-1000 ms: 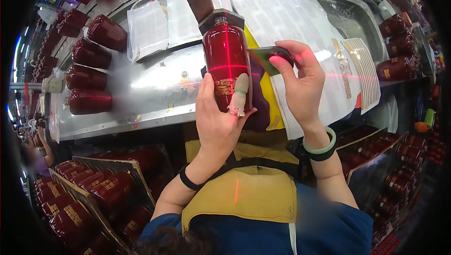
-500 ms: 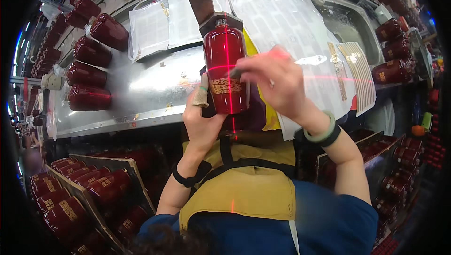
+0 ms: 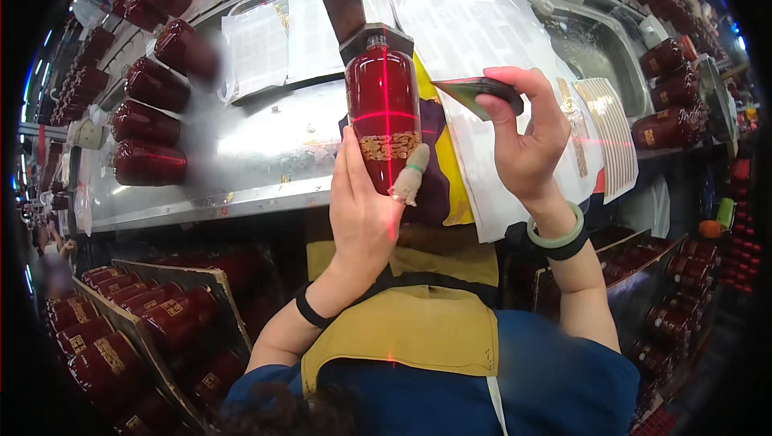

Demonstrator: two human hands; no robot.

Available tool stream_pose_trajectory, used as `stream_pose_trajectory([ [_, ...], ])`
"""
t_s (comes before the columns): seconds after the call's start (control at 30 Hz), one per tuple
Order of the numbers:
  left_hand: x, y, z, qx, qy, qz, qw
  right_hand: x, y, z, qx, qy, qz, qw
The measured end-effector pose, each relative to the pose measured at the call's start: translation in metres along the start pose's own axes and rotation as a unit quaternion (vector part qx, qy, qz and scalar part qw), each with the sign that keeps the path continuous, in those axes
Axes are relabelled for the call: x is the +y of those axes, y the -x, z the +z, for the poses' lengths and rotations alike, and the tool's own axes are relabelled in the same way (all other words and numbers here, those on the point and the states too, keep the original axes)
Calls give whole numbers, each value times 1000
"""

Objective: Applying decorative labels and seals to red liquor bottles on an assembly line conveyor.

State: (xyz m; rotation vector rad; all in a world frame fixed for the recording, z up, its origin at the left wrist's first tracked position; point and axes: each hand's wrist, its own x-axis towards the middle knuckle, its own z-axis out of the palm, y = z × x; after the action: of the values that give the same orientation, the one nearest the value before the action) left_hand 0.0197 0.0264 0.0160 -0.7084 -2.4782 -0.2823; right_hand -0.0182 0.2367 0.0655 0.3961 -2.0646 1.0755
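Observation:
A glossy dark red bottle [image 3: 382, 90] lies with its neck away from me, against a dark angular holder [image 3: 351, 24]. A gold patterned decal band [image 3: 386, 147] runs across its lower part. My left hand [image 3: 362, 215] closes around the bottle's near end, fingers on the left side. One digit in a knitted finger cover [image 3: 412, 175] presses on the right, by the band's end. To the right, apart from the bottle, my right hand [image 3: 531, 143] pinches a flat, pointed scraper [image 3: 482, 94], dark with a greenish face, its tip toward the bottle.
Patterned decal sheets [image 3: 450, 26] cover the metal counter [image 3: 277, 135]; a striped strip sheet [image 3: 609, 135] lies at right, beside a sink [image 3: 599, 54] with a faucet. Red bottles [image 3: 149, 163] stand at left. Crates [image 3: 173, 271] of decorated bottles flank me below. Red light lines cross the work.
My right hand and the scraper have moved off the bottle to the right. My left hand has shifted its grip, bringing the covered digit from the bottle's left side to its right.

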Motion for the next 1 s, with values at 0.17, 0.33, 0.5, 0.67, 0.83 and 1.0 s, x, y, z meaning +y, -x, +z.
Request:
stream_pose_trajectory([
  [0.17, -9, -2, -6, -19, 244, -152, 957, -1, 2, -4, 28, 9, 15, 999],
  [0.33, -10, -3, -6, -15, 144, -61, 988, -1, 10, 0, 27, 3, 31, 999],
  [0.5, 8, -10, -3, -89, -17, -52, 995, 0, 12, 4, 34, -6, 36, 999],
  [0.67, 14, -10, 6, -24, 49, -154, 987, 1, 22, 15, 18, -33, 89, 995],
  [0.83, -24, 9, 9, 26, 263, -146, 953, 9, 66, 30, -85, -30, -134, 987],
  [1.0, -32, 19, 16, -37, 351, -230, 907, -8, 45, 20, -121, -101, -52, 986],
])
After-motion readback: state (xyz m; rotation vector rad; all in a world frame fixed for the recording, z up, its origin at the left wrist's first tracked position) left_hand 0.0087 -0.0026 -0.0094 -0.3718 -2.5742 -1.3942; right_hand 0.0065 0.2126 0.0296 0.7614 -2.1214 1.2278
